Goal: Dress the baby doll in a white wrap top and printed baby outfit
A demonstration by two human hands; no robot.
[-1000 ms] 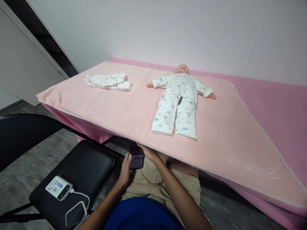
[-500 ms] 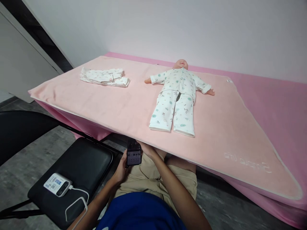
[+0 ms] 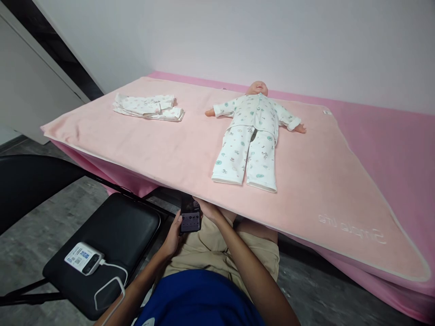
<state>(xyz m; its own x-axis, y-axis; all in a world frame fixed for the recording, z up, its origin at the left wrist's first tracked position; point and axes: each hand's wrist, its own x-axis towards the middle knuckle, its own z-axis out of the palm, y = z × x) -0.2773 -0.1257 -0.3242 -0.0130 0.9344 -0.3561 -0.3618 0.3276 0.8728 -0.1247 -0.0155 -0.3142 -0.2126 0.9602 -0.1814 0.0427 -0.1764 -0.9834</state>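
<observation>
In the head view, a dark smartphone [image 3: 190, 218] with a lit screen is held low over my lap, below the table's front edge. My left hand [image 3: 174, 232] is closed around its left side. My right hand [image 3: 208, 211] grips the phone's right side, its fingers partly hidden by the phone and the table edge. On the table, a baby doll [image 3: 257, 88] lies on its back with arms spread. It wears a white printed top [image 3: 254, 111] and matching trousers [image 3: 231, 156]. Folded white printed baby clothes [image 3: 147, 107] lie to its left.
A pink blanket [image 3: 163, 149] covers the table over a darker pink cloth [image 3: 384, 149]. At the lower left, a black chair [image 3: 136, 222] bears a white power bank [image 3: 83, 258] with a white cable [image 3: 117, 278]. A pale wall [image 3: 272, 40] stands behind the table.
The view has shifted very slightly. Both hands stay on the phone, and the doll and clothes lie as before.
</observation>
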